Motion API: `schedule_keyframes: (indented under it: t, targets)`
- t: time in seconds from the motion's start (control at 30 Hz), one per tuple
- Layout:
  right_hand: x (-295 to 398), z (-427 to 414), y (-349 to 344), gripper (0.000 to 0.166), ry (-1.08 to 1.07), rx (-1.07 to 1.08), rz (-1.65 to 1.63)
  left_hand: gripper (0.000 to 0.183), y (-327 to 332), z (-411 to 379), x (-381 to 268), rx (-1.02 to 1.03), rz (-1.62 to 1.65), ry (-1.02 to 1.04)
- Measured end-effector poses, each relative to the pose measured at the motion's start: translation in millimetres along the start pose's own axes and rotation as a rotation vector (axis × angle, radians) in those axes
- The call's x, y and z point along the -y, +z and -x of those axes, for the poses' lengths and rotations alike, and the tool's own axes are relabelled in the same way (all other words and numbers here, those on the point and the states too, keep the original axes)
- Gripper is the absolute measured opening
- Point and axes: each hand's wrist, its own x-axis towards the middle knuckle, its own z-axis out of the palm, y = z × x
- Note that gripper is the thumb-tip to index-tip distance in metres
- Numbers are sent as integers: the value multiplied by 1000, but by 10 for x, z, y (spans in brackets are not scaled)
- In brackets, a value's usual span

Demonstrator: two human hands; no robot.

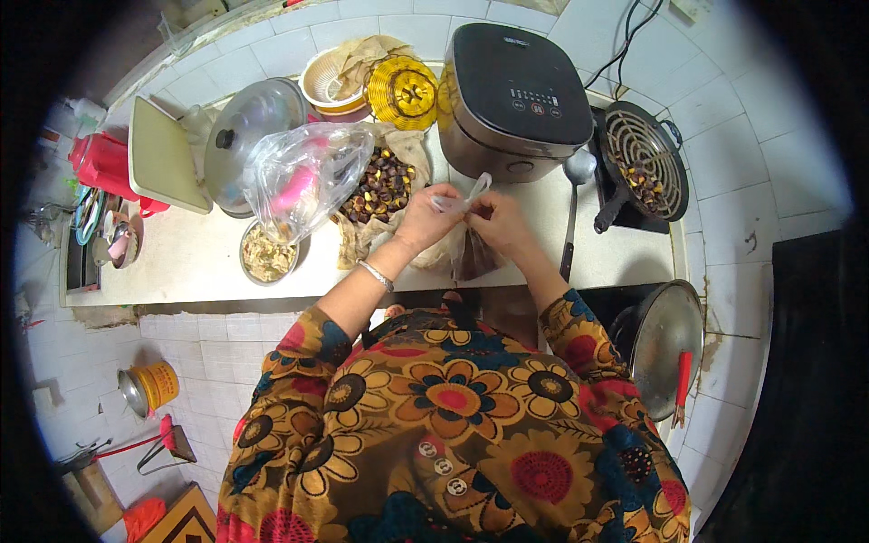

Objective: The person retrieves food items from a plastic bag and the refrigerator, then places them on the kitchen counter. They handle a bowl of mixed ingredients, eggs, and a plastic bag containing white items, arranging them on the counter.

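My left hand (pixel 432 216) and my right hand (pixel 500 218) meet at the top of a clear plastic bag (pixel 475 256), pinching its gathered neck and handles. Something dark fills the lower part of the bag, which hangs by the counter's front edge; its contents are hard to make out. Just left of the bag, a heap of dark chestnuts (pixel 381 184), some showing yellow flesh, lies on a beige cloth (pixel 414 151). A larger clear plastic bag (pixel 326 153) with something pink inside leans over a metal bowl (pixel 269 252) of pale, chunky food.
A black rice cooker (pixel 514 95) stands behind my hands. Right of it are a ladle (pixel 576 183) and a pan with a coiled rack (pixel 643 163). A yellow basket (pixel 403 92), a glass lid (pixel 254 136) and a cutting board (pixel 166 156) stand at the back left.
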Motion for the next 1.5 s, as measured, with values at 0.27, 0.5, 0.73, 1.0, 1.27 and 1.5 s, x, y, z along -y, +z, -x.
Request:
schedule_keyframes:
  t: [0.27,0.5,0.73,1.0,1.27,1.5]
  targets:
    - [-51,-45,22,19,114,-23,-176,2,-18,120,-135,-21,187,-71]
    - [17,-65,101,16,-70,-121,-26,8,-107,89,-50,133,627,-275]
    - [80,-147,-55,17,-214,12,301,6,-138,107,-21,192,366,-142]
    - [64,-124,-288,16,53,276,-11,6,-87,181,-27,134,-165,-115]
    - [-274,-121,25,23,-58,233,-413,10,-50,191,-25,109,474,-319]
    - [-188,-133,-249,16,-96,-380,401,18,-65,226,-530,265,722,-218]
